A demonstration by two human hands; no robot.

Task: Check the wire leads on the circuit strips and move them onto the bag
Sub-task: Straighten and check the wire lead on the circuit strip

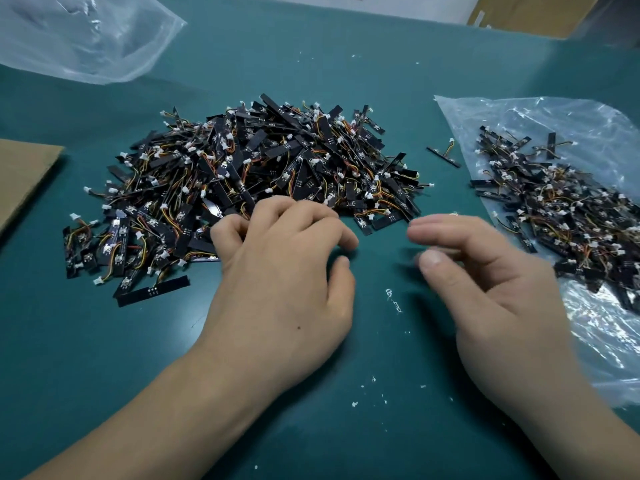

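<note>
A big pile of black circuit strips (263, 168) with red, yellow and black wire leads and white plugs lies on the green table (104, 358). My left hand (277, 278) reaches into the pile's near edge with its fingers bent over the strips; whether they grip one is hidden. My right hand (491, 282) hovers blurred between the pile and the clear plastic bag (595, 341) at the right, fingers loosely extended and holding nothing that I can see. A smaller heap of strips (561, 209) lies on that bag. One single strip (445, 155) lies between the pile and the bag.
A second clear plastic bag (79, 36) lies at the far left. A brown cardboard sheet (24, 174) sticks in from the left edge. Small white scraps (394, 301) dot the table near my hands. Cardboard (526, 12) stands behind the table.
</note>
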